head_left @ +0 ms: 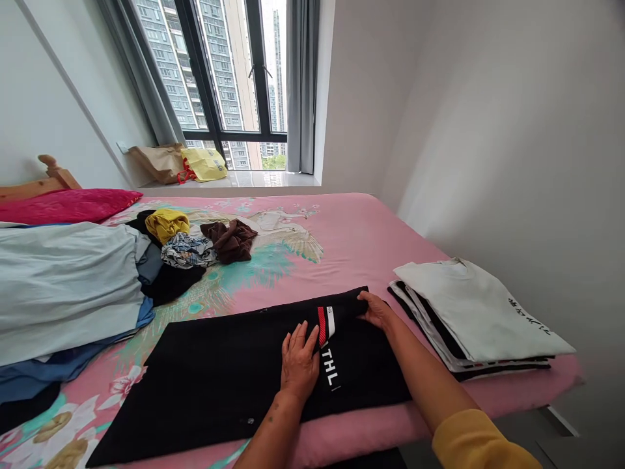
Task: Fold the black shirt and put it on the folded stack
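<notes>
One black garment (219, 371) is spread along the near edge of the bed (351, 234), its right end partly hidden by the right forearm (422, 368). Its far side is pinched in the grip of the right hand (375, 309); the left hand (299, 363) is laid flat on it, grip unclosed. The near right corner is occupied by a folded stack (469, 312), the left edge by loose clothes (68, 286) beside crumpled bundles (189, 250).

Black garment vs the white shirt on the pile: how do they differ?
The black garment has white letters; the white shirt has dark ones. The black garment stretches long under the left hand; the white shirt sits compactly atop the pile, untouched. Both lie fairly flat.
</notes>
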The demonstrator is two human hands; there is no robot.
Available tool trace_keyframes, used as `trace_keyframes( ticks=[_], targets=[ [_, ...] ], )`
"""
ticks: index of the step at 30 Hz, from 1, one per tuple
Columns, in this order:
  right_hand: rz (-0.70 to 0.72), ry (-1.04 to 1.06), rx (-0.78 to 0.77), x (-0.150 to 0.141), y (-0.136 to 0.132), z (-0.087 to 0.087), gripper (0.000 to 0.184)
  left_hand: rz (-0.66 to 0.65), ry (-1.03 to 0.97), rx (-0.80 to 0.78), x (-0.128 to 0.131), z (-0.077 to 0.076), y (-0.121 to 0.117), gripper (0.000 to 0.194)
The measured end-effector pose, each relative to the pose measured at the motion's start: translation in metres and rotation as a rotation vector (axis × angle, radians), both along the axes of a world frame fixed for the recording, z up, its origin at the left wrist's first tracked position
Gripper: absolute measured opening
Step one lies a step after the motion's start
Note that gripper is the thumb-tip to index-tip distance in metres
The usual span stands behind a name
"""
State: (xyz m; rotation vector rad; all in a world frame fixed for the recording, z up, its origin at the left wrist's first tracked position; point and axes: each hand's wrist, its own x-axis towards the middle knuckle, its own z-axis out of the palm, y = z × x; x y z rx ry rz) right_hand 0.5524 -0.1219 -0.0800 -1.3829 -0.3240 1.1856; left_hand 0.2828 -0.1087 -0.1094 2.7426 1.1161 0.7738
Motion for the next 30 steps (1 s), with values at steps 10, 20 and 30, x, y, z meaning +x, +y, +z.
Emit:
trace_keyframes(
  ticks=[10,20,30],
  targets=[
    [-0.037,-0.061,0.029,0.006,0.008,-0.011,0.008,-0.006,0.01,0.0,-0.001,0.001,0.0,0.047],
    [0.078,-0.41,-0.153,0.01,-0.001,-0.001,0.041,0.002,0.04,-0.047,0.001,0.005,-0.001,0.047],
    [0.06,-0.812,-0.167,-0.003,-0.005,0.024,0.027,0.006,0.015,-0.08,0.002,0.003,0.001,0.047]
  ],
)
